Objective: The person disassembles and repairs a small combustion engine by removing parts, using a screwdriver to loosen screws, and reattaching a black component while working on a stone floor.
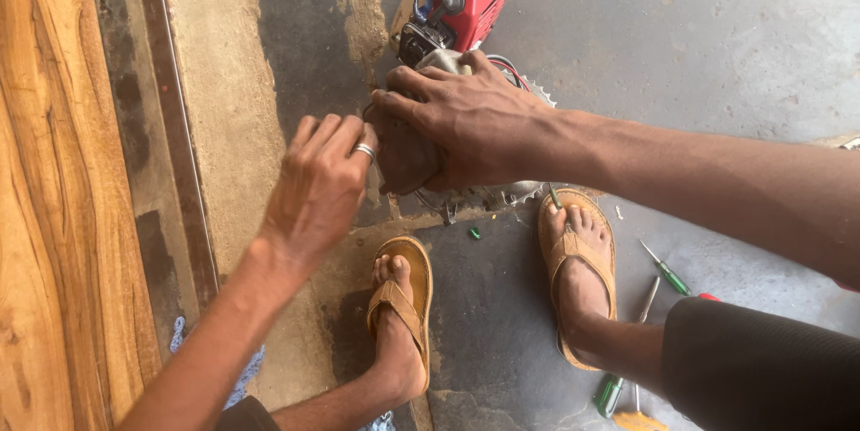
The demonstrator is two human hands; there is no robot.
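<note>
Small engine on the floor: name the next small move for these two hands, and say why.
Probably keep the right hand pressing the small engine steady while the left hand works its fingertips at the dark cover. The right palm lies over the engine body, the left fingers are pinched at the cover's edge, and the green screwdrivers lie unused on the floor.

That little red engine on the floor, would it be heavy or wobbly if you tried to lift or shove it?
Probably heavy for its size: the small engine looks mostly metal under its red cover. It may tip or rock, since it lies on its side and the right hand is pressing on it. The toothed blade underneath would likely scrape the concrete floor rather than slide.
</note>
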